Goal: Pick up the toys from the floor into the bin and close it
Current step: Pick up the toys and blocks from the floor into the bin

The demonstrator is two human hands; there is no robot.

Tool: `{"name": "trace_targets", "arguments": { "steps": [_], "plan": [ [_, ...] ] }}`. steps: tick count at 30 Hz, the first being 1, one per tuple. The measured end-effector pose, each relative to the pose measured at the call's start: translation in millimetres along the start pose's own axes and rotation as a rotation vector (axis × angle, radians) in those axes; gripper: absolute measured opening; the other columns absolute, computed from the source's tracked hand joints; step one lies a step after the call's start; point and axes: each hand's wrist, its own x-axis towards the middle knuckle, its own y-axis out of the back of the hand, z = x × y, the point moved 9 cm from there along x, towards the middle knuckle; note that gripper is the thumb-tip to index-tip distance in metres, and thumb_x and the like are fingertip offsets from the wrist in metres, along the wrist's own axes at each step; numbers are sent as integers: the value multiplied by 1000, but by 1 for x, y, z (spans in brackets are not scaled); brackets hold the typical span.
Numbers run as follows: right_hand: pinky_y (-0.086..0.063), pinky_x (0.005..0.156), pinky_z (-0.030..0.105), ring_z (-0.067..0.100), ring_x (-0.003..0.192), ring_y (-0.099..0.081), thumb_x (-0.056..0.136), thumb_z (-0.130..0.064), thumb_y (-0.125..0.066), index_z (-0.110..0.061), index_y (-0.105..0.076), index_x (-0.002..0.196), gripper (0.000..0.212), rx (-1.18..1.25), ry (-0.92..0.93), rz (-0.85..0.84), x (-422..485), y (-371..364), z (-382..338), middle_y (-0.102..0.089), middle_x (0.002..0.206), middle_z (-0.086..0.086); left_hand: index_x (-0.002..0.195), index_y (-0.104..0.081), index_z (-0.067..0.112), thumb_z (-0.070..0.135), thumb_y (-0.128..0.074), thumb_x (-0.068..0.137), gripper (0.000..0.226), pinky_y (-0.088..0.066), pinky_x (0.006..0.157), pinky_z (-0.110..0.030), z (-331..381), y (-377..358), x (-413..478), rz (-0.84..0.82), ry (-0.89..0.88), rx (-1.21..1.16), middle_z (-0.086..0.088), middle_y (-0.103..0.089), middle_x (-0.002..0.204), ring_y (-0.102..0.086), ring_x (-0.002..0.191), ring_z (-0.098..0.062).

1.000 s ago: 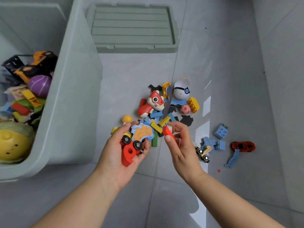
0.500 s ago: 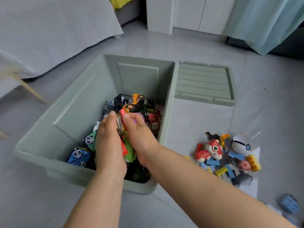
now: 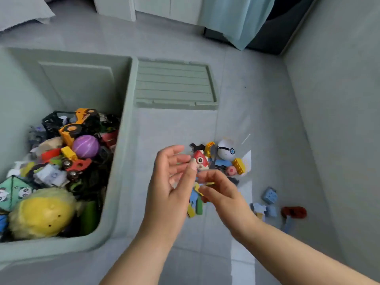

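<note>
My left grip (image 3: 170, 182) and right grip (image 3: 225, 195) hold nothing, fingers loose, over the toys (image 3: 225, 152) in the middle, bin (image 3: 126, 153) at the left.

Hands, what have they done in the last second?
The left hand and right hand carried toys from the floor pile into the bin, let go, and swung back over the pile. The red wheeled toy the left held now lies in the bin. Lid and white ball toy stayed put.
</note>
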Motion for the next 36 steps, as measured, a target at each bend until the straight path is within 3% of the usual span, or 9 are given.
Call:
{"name": "trace_targets", "arguments": {
  "steps": [3, 6, 10, 16, 19, 24, 29, 32, 36],
  "plan": [
    [-45, 79, 26, 18, 95, -52, 87, -22, -61, -28, -49, 111, 27, -433, -244, 228, -21, 108, 99, -50, 114, 0, 100, -55, 32, 35, -62, 78, 24, -48, 72, -12, -48, -61, -20, -215, 251, 33, 8, -63, 97, -62, 87, -5],
    [-44, 88, 30, 25, 111, -47, 76, -38, -72, -32, -29, 134, 73, -611, -530, 353, -53, 180, 186, -33, 133, 8, 101, -54, 32, 40, -56, 68, 34, -47, 86, -29, -101, -90, -41, -303, 481, 144, 6, -63, 97, -60, 93, -11],
    [-37, 103, 40, 31, 131, -27, 73, -41, -74, -37, -7, 144, 97, -767, -522, 353, -48, 201, 227, -15, 146, 9, 105, -49, 33, 39, -57, 79, 28, -44, 87, -26, -144, -109, -68, -423, 623, 309, 3, -60, 102, -58, 99, -12],
    [-42, 93, 37, 29, 131, -21, 80, -50, -64, -34, -11, 145, 85, -907, -337, 349, 0, 182, 218, 3, 153, -2, 107, -49, 32, 39, -59, 77, 32, -45, 89, -29, -179, -103, -78, -458, 736, 460, 2, -62, 97, -62, 96, -14],
    [-45, 77, 34, 28, 118, -34, 85, -43, -58, -31, -31, 135, 59, -944, -240, 322, 17, 177, 216, -15, 147, 0, 107, -52, 27, 21, -56, 90, 19, -46, 92, -33, -184, -100, -76, -412, 764, 450, -3, -64, 102, -63, 93, -13],
    [-43, 72, 31, 29, 105, -44, 86, -30, -55, -24, -40, 129, 46, -990, -190, 275, 22, 174, 218, -23, 142, 4, 103, -59, 23, 32, -61, 76, 28, -49, 84, -28, -188, -104, -76, -366, 824, 332, -4, -68, 99, -65, 90, -16],
    [-40, 73, 24, 16, 85, -51, 78, -26, -64, -18, -48, 82, 18, -582, -235, 392, 8, 187, 228, -39, 123, -1, 107, -60, 18, 25, -48, 94, 19, -49, 91, -35, -193, -107, -77, -264, 912, 138, -9, -68, 103, -65, 96, -23],
    [-37, 63, 16, 8, 63, -42, 68, -29, -68, -24, -38, 63, 31, -223, -214, 457, -12, 166, 203, -46, 90, 3, 116, -57, 25, 36, -50, 90, 29, -46, 94, -41, -192, -110, -80, -224, 978, 0, -6, -63, 115, -60, 105, -25],
    [-43, 69, 18, 3, 74, -50, 59, -43, -65, -30, -47, 81, 32, -120, -13, 196, -33, 83, 125, -48, 103, 0, 119, -60, 29, 55, -49, 76, 51, -54, 77, -40, -187, -124, -90, -193, 1132, -393, -8, -66, 112, -64, 98, -26]
  ]
}}
